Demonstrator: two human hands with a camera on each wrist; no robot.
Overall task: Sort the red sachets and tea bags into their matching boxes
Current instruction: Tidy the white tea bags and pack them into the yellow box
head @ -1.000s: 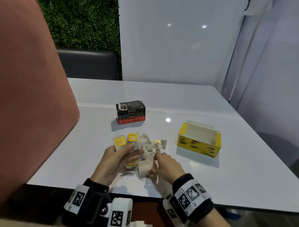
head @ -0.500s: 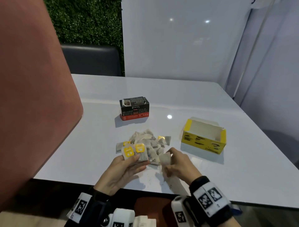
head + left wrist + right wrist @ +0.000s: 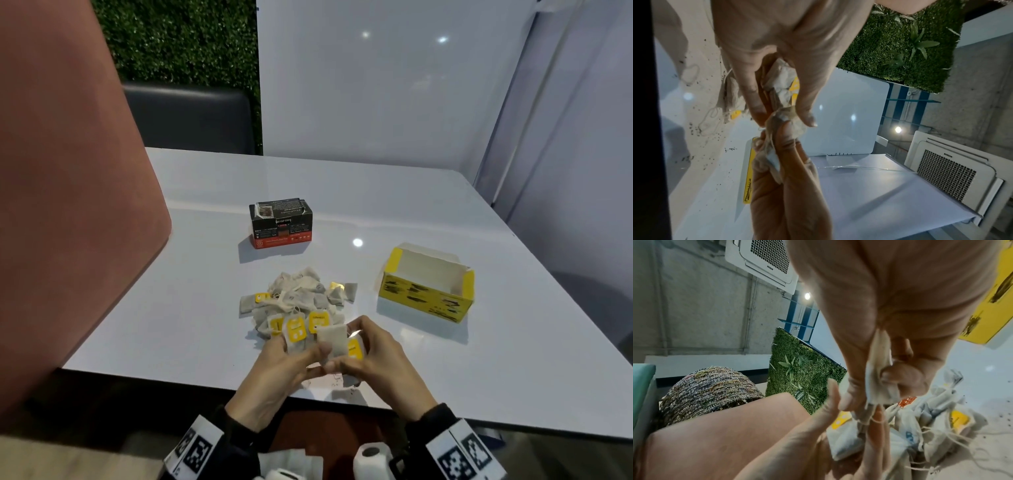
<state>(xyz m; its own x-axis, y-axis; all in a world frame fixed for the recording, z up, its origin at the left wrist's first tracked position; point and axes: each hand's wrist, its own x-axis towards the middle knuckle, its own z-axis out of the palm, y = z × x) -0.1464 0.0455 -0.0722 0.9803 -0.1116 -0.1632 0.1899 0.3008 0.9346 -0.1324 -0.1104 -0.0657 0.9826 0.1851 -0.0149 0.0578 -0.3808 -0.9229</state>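
Hands meet at the table's near edge: our left hand [image 3: 274, 373] and right hand [image 3: 376, 363] both pinch one tea bag [image 3: 331, 341]. We judge sorting continues; next we carry it into the yellow box [image 3: 428, 294].

Tea bags and two open boxes sitting on the white table.
Pale yellow-tagged tea bags [image 3: 301, 301] are lying heaped between black-red box [image 3: 281, 224] and yellow box [image 3: 428, 291].

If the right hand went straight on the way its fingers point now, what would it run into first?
The right hand points inward toward the left hand, and both pinch the same tea bag. Going straight on, it would most likely meet the left hand's fingers almost at once; exact depth is unclear.
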